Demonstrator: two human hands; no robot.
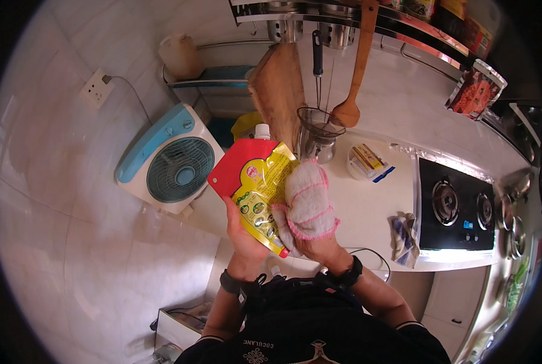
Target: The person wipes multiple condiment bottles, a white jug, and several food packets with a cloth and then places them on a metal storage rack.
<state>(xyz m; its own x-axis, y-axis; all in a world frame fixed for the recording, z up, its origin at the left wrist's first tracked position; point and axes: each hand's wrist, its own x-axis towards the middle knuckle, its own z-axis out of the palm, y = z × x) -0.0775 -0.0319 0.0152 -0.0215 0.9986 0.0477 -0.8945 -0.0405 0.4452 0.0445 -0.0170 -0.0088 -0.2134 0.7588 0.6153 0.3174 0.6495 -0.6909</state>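
A red and yellow spouted pouch (257,191) with a white screw cap (262,131) is held up in front of me. My left hand (246,241) grips its lower left edge, thumb on the printed face. Over the fingers of my right hand (321,248) lies a white cloth with pink stitching (311,200), pressed against the pouch's right side. The cloth hides most of those fingers, and the pouch's back is out of sight. The pouch bears printed writing and small pictures.
A blue and white box fan (180,175) stands at left. Behind the pouch are a wooden chopping board (280,86), a wire strainer (321,122) and a wooden spatula (346,111). Rightward sit a plastic tub (358,170), a checked cloth (405,239) and a black gas hob (457,207).
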